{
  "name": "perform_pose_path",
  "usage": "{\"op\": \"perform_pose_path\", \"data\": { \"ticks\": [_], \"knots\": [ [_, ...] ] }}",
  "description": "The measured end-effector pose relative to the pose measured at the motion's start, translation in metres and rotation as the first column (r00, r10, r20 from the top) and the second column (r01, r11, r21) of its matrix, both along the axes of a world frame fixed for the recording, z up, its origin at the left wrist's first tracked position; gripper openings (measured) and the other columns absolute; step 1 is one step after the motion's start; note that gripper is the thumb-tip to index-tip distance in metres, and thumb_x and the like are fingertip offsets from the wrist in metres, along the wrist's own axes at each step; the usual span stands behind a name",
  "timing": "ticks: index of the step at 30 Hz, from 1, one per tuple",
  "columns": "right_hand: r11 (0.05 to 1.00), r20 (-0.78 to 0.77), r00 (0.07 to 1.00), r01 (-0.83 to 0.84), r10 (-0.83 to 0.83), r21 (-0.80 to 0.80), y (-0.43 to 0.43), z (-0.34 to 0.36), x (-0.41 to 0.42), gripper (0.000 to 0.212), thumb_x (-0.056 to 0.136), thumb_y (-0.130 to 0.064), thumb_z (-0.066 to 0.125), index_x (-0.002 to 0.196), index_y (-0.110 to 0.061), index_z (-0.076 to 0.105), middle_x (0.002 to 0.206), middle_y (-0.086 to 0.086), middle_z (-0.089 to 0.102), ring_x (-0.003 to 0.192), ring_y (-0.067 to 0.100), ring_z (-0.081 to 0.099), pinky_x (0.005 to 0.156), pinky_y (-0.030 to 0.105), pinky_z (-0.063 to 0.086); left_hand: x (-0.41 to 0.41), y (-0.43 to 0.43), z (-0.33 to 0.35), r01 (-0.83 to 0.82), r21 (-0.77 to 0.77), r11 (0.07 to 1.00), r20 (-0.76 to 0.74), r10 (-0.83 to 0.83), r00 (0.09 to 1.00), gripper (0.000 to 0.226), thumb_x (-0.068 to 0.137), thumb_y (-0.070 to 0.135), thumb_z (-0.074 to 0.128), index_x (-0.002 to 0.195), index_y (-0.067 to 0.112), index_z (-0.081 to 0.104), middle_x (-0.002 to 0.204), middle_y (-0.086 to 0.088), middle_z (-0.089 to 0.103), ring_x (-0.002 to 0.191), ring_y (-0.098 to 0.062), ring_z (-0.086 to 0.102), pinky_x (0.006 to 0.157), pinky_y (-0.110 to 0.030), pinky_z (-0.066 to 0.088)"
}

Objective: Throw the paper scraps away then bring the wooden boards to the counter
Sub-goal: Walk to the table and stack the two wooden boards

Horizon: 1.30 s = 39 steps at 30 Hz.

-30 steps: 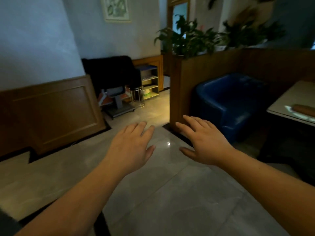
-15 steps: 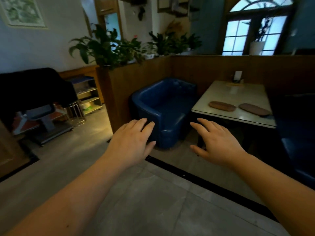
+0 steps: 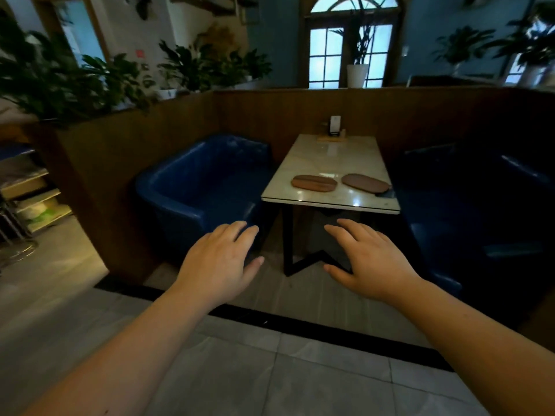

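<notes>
Two oval wooden boards lie side by side near the front edge of a pale marble table [image 3: 327,157]: the left board [image 3: 314,183] and the right board [image 3: 365,183]. My left hand [image 3: 219,262] and my right hand [image 3: 369,259] are stretched out in front of me, palms down, fingers spread and holding nothing. Both hands hover well short of the table, over the floor in front of the booth. No paper scraps are visible.
A blue sofa [image 3: 204,187] stands left of the table and a dark blue bench [image 3: 468,211] right of it. Wooden partitions topped with plants [image 3: 69,85] enclose the booth. A small card holder [image 3: 335,126] stands at the table's far end. A black floor strip [image 3: 300,325] edges the booth.
The view has swung right, from the corridor and wooden panel to face the booth. The table with both boards has come to the centre and closer. Both hands stay outstretched and empty.
</notes>
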State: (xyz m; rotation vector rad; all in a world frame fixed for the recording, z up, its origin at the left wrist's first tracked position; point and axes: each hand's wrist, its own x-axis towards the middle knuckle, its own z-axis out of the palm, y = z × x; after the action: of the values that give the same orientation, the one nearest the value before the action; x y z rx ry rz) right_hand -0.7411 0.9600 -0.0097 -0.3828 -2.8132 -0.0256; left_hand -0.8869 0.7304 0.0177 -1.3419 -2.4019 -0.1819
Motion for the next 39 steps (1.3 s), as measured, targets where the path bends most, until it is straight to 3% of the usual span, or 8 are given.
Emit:
{"op": "perform_pose_path", "data": {
  "ticks": [6,16,29,33,39],
  "knots": [
    [0.996,0.002,0.996,0.093,-0.093,0.001,0.068,-0.019,-0.068,0.078,0.078,-0.071,0.036,0.145,-0.033,0.020,0.150,0.002,0.037,0.133,0.023,0.037,0.103,0.043,0.039,-0.089,0.079,-0.022,0.062,0.063,0.996,0.068,-0.067,0.995,0.057,0.088,0.050,0.044,0.136,0.019,0.037,0.139,-0.004,0.046,0.124,-0.021,0.042,0.091,-0.039,0.047],
    [0.980,0.026,0.979,0.201,-0.201,-0.007,0.169,-0.027,-0.195,0.079,0.077,-0.072,0.039,0.144,-0.032,0.024,0.146,0.000,0.041,0.129,0.021,0.041,0.099,0.042,0.043,-0.243,0.196,-0.019,0.174,0.038,0.984,0.104,-0.177,0.979,0.056,0.088,0.049,0.046,0.134,0.018,0.040,0.135,-0.002,0.049,0.120,-0.021,0.045,0.086,-0.038,0.049],
    [0.951,0.054,0.953,0.302,-0.299,-0.063,0.348,-0.067,-0.288,0.079,0.074,-0.073,0.036,0.142,-0.034,0.023,0.144,0.002,0.043,0.127,0.023,0.044,0.099,0.045,0.042,-0.348,0.385,-0.045,0.261,-0.073,0.962,0.093,-0.255,0.963,0.053,0.086,0.047,0.048,0.129,0.016,0.043,0.126,-0.004,0.054,0.111,-0.023,0.051,0.081,-0.042,0.051],
    [0.957,0.079,0.958,0.282,-0.276,-0.066,0.417,-0.075,-0.316,0.077,0.076,-0.071,0.040,0.142,-0.035,0.023,0.144,0.002,0.042,0.126,0.023,0.044,0.098,0.045,0.042,-0.377,0.455,-0.047,0.271,-0.108,0.957,0.058,-0.266,0.962,0.054,0.084,0.044,0.053,0.128,0.013,0.045,0.126,-0.009,0.054,0.111,-0.027,0.051,0.085,-0.043,0.049],
    [0.970,0.129,0.968,0.227,-0.215,-0.085,0.519,-0.082,-0.351,0.074,0.080,-0.067,0.043,0.143,-0.032,0.024,0.144,0.003,0.042,0.126,0.023,0.043,0.098,0.044,0.042,-0.408,0.558,-0.062,0.264,-0.134,0.955,0.082,-0.255,0.963,0.055,0.085,0.048,0.046,0.131,0.017,0.040,0.131,-0.007,0.051,0.116,-0.025,0.047,0.090,-0.042,0.044]
  ]
}}
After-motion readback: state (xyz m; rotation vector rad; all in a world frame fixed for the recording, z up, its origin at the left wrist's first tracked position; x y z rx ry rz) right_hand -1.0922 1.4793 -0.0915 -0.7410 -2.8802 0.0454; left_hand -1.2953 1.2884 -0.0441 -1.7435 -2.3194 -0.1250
